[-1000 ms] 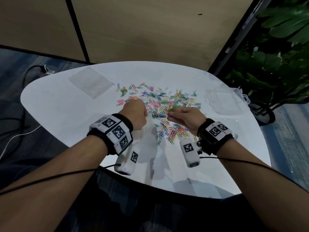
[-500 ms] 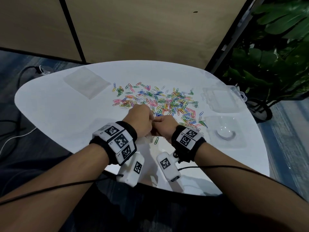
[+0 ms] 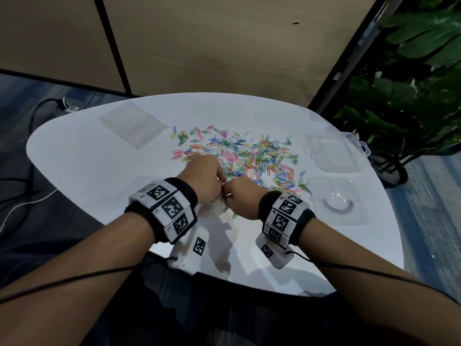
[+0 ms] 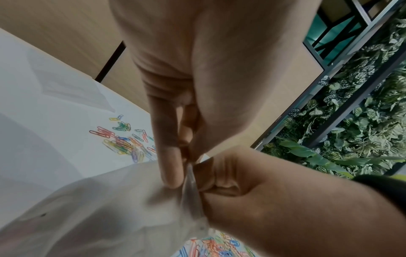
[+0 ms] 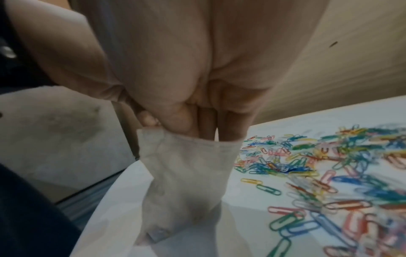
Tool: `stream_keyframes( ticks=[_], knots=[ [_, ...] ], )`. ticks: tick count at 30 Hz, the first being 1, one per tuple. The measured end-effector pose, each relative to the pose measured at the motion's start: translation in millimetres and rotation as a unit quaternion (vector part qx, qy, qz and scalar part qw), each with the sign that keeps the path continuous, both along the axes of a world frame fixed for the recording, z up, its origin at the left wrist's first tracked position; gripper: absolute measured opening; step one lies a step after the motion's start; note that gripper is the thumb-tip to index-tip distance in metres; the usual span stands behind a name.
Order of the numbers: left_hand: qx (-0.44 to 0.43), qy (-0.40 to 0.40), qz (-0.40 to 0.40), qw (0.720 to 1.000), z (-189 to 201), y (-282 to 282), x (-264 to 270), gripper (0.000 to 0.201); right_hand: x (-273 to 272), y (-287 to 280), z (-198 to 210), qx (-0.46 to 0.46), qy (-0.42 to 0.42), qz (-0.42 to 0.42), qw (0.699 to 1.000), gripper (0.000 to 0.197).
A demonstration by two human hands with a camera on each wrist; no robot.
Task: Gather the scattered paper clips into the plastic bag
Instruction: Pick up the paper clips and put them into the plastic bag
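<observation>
Right hand (image 3: 240, 199) now brought from clips (image 3: 249, 156) to bag (image 5: 186, 173), fingers dipped inside its mouth, rim pinched by left hand (image 3: 207, 181); drop-off judged underway.

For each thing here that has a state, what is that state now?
Small translucent plastic bag: upright, mouth pinched by both hands.
Coloured paper clips: scattered on the white table.
Left hand: pinches bag rim.
Right hand: pinches bag rim.

Bare table (image 3: 82, 176) left of the hands | paper clips (image 3: 249, 156) crowd the centre | clear boxes (image 3: 326, 156) line the right edge
</observation>
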State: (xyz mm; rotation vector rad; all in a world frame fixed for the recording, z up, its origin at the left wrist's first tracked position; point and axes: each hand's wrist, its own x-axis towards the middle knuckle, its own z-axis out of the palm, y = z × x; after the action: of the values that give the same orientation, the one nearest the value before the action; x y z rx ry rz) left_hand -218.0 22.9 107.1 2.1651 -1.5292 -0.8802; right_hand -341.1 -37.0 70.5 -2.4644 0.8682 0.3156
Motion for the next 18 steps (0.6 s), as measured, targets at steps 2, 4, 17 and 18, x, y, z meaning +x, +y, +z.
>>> stream_keyframes(
  ticks=[2,4,17,18],
  knots=[
    [-0.002,-0.005,0.001,1.000,1,0,2,0.026,-8,-2,3,-0.014,-0.071,-0.009,0.997,0.030],
    [-0.006,-0.012,0.013,1.000,2,0,5,0.024,-23,-6,7,0.003,-0.170,-0.076,0.983,0.028],
    [-0.002,-0.055,0.009,0.998,13,8,18,0.033,-127,-32,-59,-0.042,0.203,-0.286,0.936,0.070],
    [0.000,-0.055,0.010,0.998,13,7,19,0.033,-122,-30,-65,-0.052,0.169,-0.285,0.942,0.063]
  ],
)
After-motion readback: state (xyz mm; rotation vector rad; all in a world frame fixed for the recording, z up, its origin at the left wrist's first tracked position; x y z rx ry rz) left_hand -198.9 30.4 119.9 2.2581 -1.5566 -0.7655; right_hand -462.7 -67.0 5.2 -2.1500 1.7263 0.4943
